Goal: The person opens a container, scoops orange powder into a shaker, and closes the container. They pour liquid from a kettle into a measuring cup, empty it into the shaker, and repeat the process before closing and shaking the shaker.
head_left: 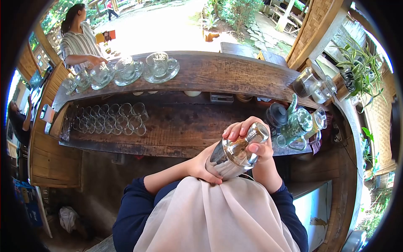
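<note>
A shiny metal cocktail shaker is held tilted in front of my chest, its narrower capped end pointing up and to the right. My left hand is wrapped around the lower, wider body, with the thumb along its near side. Over the top end, my right hand grips the cap, fingers curled over the far side and thumb on the near side. The shaker looks closed, and its contents cannot be seen. Below it hangs the light cloth that covers my chest.
Several glass cups on saucers line the raised wooden counter. Rows of drinking glasses stand on the lower worktop. A green enamel pot, glass jars and a plant are at right. Another person stands beyond the counter.
</note>
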The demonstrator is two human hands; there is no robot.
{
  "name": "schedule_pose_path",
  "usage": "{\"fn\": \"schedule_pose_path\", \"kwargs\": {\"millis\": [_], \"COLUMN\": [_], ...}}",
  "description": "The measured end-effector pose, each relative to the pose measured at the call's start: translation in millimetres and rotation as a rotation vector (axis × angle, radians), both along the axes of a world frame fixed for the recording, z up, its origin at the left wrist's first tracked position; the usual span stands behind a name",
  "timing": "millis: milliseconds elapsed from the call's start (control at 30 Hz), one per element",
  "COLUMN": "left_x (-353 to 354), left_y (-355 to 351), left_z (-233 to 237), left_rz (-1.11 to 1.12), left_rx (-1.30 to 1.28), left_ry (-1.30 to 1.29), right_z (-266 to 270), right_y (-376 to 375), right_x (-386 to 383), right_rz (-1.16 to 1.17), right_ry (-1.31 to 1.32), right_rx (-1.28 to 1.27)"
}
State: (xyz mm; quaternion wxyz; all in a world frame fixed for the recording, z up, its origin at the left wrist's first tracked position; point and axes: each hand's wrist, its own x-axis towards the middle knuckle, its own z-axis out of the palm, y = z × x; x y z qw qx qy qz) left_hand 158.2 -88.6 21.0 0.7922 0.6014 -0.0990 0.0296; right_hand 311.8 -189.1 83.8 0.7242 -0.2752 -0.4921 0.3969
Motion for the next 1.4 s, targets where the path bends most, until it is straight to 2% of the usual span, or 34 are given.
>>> {"fn": "schedule_pose_path", "kwargs": {"millis": [233,333,433,533,600,667,733,800,867,900,967,1033,1133,1233,1300,1400], "left_x": [-4,-5,-3,-4,-2,-1,-4,-7,-10,-12,-11,-10,-4,6,15,24], "left_y": [-4,-7,-4,-4,-4,1,5,12,23,27,34,35,35,33,33,32], "left_z": [2,1,4,6,7,13,37,48,55,61,73,76,74,78,72,76], "left_rz": [0.038,0.013,-0.045,-0.074,-0.004,0.057,0.115,0.137,0.088,0.095,0.053,0.044,0.186,0.234,0.275,0.333], "left_rx": [-0.022,-0.058,-0.036,0.032,-0.08,-0.004,0.015,0.037,0.242,0.359,0.484,0.542,0.475,0.503,0.482,0.54], "left_ry": [0.075,0.131,0.145,0.164,0.145,0.083,0.048,0.01,-0.085,-0.123,-0.171,-0.208,-0.151,-0.128,-0.118,-0.045], "right_z": [-3,0,1,5,6,20,47,85,123,133,142,137,136,126,124,114], "right_y": [6,8,9,11,14,10,9,-11,-20,-23,-26,-22,-4,2,0,0], "right_x": [3,4,6,6,10,12,29,28,20,13,-2,4,20,39,44,54], "right_rz": [0.025,0.041,0.091,0.074,0.105,0.015,-0.258,-0.408,-0.485,-0.49,-0.376,-0.412,-0.486,-0.568,-0.597,-0.696], "right_ry": [0.016,-0.026,-0.075,-0.062,-0.038,-0.163,-0.698,-1.053,-1.483,-1.483,-1.743,-1.738,-1.664,-1.574,-1.501,-1.447], "right_rx": [-0.003,-0.054,0.03,-0.025,-0.08,-0.141,0.163,0.255,0.515,0.528,0.516,0.537,0.542,0.464,0.25,0.172]}}
